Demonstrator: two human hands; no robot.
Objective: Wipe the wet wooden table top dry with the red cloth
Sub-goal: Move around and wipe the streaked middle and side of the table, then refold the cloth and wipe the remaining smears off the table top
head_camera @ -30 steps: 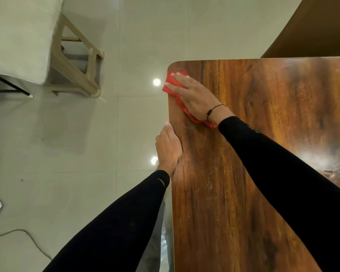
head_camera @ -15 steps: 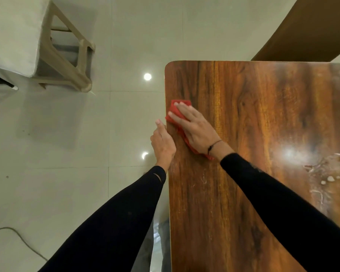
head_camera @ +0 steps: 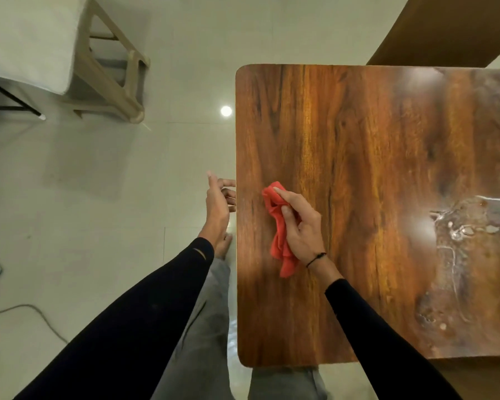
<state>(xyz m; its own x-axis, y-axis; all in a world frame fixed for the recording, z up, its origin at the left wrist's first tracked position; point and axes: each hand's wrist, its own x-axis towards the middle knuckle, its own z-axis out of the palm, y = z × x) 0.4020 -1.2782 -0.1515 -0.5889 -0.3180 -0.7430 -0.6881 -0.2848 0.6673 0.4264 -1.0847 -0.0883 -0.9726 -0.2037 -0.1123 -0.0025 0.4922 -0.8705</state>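
Right hand (head_camera: 303, 229), grip pinching the bunched red cloth (head_camera: 280, 241) between thumb and curled fingers; the cloth hangs from the grip and touches the wooden counter (head_camera: 344, 140) just beneath it. Left hand (head_camera: 217, 206), fingers spread loosely, holding nothing, beside the counter's edge to the left of the grip. The surface around and beyond the grip appears dry. Well to the right of the grip, pooled water and droplets (head_camera: 468, 226) remain; judged roughly half done.

dim warm light; a ceiling lamp glares off my table top (head_camera: 358, 140), its far right perhaps blurred, edges bowed.
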